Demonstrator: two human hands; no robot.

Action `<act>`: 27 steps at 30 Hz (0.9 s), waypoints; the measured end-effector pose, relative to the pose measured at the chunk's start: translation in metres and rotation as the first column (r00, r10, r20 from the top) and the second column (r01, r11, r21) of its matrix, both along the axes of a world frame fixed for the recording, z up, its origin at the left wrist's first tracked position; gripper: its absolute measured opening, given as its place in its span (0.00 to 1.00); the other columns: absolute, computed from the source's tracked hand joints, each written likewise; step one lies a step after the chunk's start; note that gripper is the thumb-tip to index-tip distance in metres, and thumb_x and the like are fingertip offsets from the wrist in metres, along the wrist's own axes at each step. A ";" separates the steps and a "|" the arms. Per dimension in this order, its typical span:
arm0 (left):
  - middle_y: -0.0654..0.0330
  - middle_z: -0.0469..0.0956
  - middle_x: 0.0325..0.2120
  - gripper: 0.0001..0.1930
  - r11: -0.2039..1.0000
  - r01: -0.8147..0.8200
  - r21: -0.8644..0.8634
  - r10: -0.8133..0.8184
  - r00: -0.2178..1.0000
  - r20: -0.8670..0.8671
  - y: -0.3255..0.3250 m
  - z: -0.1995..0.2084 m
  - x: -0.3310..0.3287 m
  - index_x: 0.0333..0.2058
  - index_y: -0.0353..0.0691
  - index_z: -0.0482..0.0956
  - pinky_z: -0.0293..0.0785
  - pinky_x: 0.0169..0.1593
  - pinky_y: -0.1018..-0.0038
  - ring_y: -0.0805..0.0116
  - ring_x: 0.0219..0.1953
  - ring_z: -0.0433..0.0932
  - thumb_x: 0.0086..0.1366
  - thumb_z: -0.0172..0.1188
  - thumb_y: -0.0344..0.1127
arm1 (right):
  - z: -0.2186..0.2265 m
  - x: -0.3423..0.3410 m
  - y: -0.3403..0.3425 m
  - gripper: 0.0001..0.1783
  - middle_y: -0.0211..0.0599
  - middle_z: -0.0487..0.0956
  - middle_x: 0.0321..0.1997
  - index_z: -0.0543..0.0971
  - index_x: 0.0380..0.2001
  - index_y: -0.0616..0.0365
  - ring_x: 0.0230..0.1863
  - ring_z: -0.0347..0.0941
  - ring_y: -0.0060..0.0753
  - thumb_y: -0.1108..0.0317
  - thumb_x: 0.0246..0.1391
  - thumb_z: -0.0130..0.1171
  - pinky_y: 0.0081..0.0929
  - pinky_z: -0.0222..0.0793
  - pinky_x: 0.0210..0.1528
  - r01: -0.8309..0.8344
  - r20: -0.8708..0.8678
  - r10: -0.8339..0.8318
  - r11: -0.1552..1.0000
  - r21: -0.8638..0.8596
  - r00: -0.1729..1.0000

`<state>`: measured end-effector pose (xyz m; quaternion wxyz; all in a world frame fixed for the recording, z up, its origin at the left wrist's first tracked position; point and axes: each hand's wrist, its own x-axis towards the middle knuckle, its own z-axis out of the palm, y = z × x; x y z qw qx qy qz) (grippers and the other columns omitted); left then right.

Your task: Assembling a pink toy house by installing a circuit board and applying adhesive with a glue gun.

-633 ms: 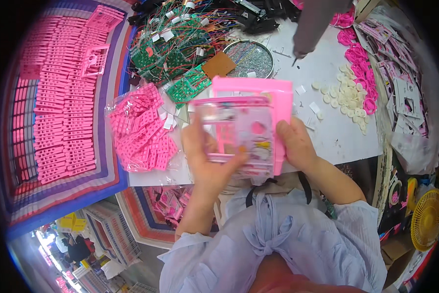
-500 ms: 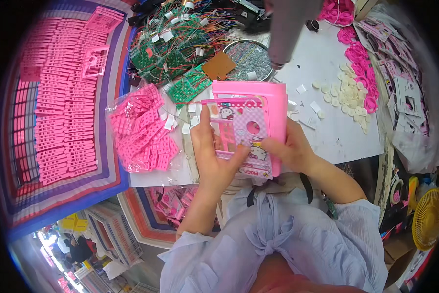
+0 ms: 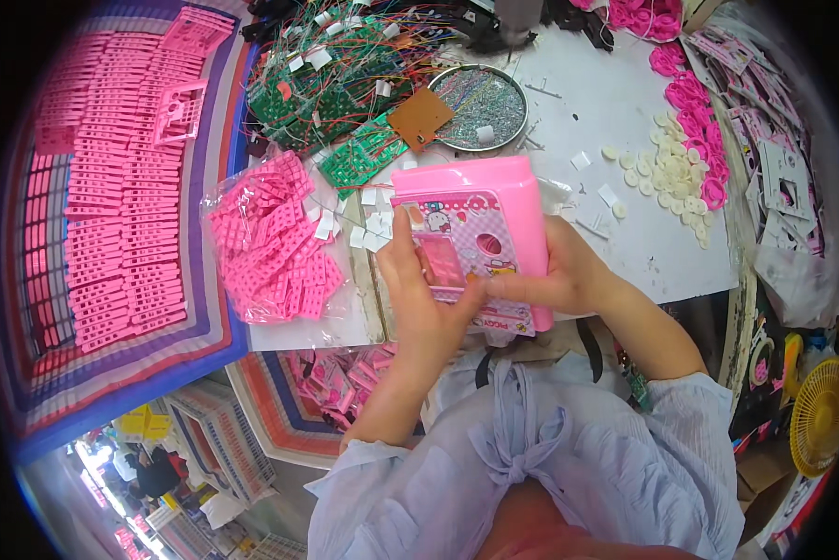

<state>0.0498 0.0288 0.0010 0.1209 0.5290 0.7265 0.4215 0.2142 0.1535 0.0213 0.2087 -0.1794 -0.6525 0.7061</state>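
At the bench's [image 3: 578, 98] near edge, you hold a pink case [image 3: 532, 201] w/ both hands, printed panel [image 3: 469, 222] toward you; can't tell if the case touches the bench. Your L hand [image 3: 429, 313] wraps the L side; your R hand [image 3: 571, 275] grips the R wall. Both thumbs lie on the panel, prob. to press it to the case while fingers back it. Bagged pink parts [image 3: 268, 243] lie by the bench's L edge, prob. for short L-hand reach. Wired green boards [image 3: 303, 110] crowd the far L corner; nearby, a round dish [image 3: 527, 105] corrals small metal bits, its rim likely there vs. spills. White discs [image 3: 667, 173] and pink loops [image 3: 688, 98] line the R edge, apparently sorted by kind.
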 end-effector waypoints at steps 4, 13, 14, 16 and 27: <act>0.47 0.64 0.54 0.55 0.998 0.046 -0.035 -0.047 0.999 -0.014 0.003 0.002 -0.002 0.71 0.34 0.49 0.70 0.55 0.61 0.54 0.54 0.69 0.47 0.74 0.35 | -0.001 0.003 0.004 0.29 0.34 0.80 0.52 0.72 0.59 0.62 0.51 0.75 0.27 0.66 0.56 0.67 0.29 0.71 0.57 -0.068 -0.063 0.053 0.959 -0.274 0.997; 0.63 0.81 0.40 0.14 0.982 -0.180 0.052 0.048 0.508 0.860 0.021 0.015 -0.034 0.49 0.39 0.74 0.78 0.41 0.79 0.78 0.38 0.81 0.78 0.46 0.43 | 0.000 0.006 0.002 0.34 0.37 0.79 0.55 0.69 0.62 0.64 0.50 0.77 0.26 0.71 0.53 0.69 0.28 0.74 0.56 -0.075 -0.016 0.075 0.909 -0.410 0.997; 0.63 0.81 0.40 0.14 0.978 -0.192 0.079 0.036 0.529 0.848 0.022 0.017 -0.035 0.50 0.39 0.73 0.78 0.40 0.79 0.77 0.37 0.81 0.78 0.47 0.42 | -0.001 0.012 0.000 0.34 0.38 0.80 0.54 0.69 0.62 0.64 0.50 0.78 0.26 0.72 0.52 0.69 0.27 0.74 0.55 -0.098 -0.020 0.099 0.889 -0.448 0.995; 0.63 0.81 0.39 0.14 0.969 -0.217 0.114 0.032 0.572 0.820 0.023 0.013 -0.036 0.50 0.39 0.73 0.79 0.39 0.79 0.78 0.37 0.81 0.77 0.48 0.42 | -0.007 0.016 -0.004 0.35 0.38 0.81 0.53 0.69 0.62 0.64 0.50 0.78 0.25 0.75 0.52 0.69 0.26 0.75 0.54 -0.083 0.023 0.103 0.898 -0.431 0.994; 0.67 0.76 0.32 0.18 0.960 -0.266 0.086 0.057 0.487 0.871 0.030 0.017 -0.041 0.45 0.36 0.73 0.69 0.36 0.81 0.84 0.33 0.72 0.78 0.45 0.47 | -0.015 0.015 -0.006 0.33 0.39 0.80 0.55 0.68 0.62 0.67 0.52 0.78 0.26 0.78 0.53 0.67 0.25 0.76 0.55 0.002 0.008 0.001 0.913 -0.408 1.000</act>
